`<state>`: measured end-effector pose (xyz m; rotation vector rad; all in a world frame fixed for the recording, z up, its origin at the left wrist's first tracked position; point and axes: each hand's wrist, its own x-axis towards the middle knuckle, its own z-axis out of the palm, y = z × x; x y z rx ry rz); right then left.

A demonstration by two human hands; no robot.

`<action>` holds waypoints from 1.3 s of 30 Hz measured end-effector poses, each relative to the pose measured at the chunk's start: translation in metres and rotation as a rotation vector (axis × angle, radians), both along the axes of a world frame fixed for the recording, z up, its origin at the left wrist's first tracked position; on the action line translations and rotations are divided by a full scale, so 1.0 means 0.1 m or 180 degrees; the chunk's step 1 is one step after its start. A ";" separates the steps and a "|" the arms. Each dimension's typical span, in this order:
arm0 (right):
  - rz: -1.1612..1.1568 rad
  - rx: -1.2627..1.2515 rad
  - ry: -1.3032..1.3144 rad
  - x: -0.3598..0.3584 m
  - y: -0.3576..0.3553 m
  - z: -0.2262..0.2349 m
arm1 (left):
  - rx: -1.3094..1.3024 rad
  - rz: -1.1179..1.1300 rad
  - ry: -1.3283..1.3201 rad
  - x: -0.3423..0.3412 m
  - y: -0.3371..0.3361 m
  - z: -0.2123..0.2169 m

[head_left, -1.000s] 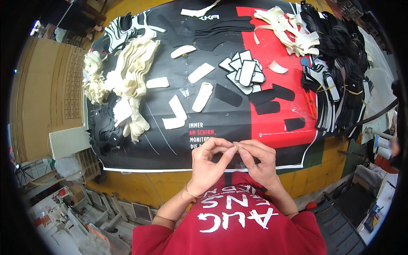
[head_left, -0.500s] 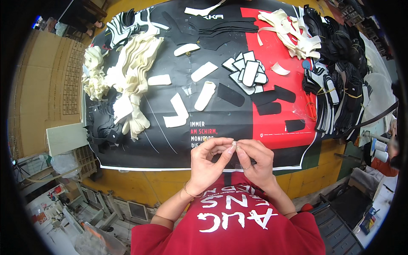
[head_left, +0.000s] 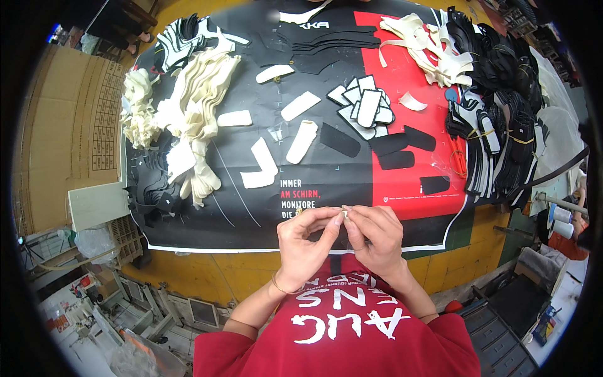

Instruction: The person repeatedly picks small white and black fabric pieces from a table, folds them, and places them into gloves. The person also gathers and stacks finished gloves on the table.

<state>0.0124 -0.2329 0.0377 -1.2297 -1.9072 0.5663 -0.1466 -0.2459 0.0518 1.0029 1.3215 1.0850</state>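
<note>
- While both hands meet over near edge of table (head_left: pixel 188 264), tiny pale piece (head_left: pixel 344 212) sits pinched between them, just above chest, over black part of printed mat (head_left: pixel 251 220).
- Left hand (head_left: pixel 306 242) — thumb + forefinger pressed together on piece, other fingers curled in.
- Right hand (head_left: pixel 372 234) — fingertips closed on same piece from other side, knuckles up; tips of both hands touching.
- Piece itself too small to tell shape; looks thin, whitish. Prob. very light, soft, bendy — easy to crease or drop, so best gripped at edges w/ fingertips, light pressure.
- Farther out on mat, well apart from hands: white L-shaped cutout (head_left: pixel 260 166), white rounded strips (head_left: pixel 300 141), black oval patches (head_left: pixel 396 151).
- Fan of black-and-white tongue-shaped pieces (head_left: pixel 364 107) mid-mat.
- Cream fabric pile (head_left: pixel 195 113) at left side, black strap bundles (head_left: pixel 502 125) at right, cream cut parts (head_left: pixel 427 44) top right.
- Orange-handled scissors (head_left: pixel 458 154) near right bundles — partly hidden.
- Cardboard sheet (head_left: pixel 69 138) beside table on left.
- Red shirt (head_left: pixel 339 333) w/ white print at bottom edge.
</note>
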 end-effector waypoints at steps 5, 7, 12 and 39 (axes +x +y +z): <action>0.0006 0.0091 -0.0075 -0.01 0.00 0.00 | -0.0037 0.0018 0.0034 -0.01 -0.01 -0.04; -0.0079 -0.0072 0.0101 -0.01 -0.01 0.01 | 0.0057 -0.0053 0.0144 -0.01 -0.01 -0.04; -0.0312 -0.0158 0.0196 -0.01 -0.02 0.04 | 0.0889 -0.0199 0.1058 0.02 0.02 -0.04; -0.0269 -0.2496 0.4703 0.53 0.00 0.00 | 0.0122 0.1347 0.1716 -0.91 0.09 -0.16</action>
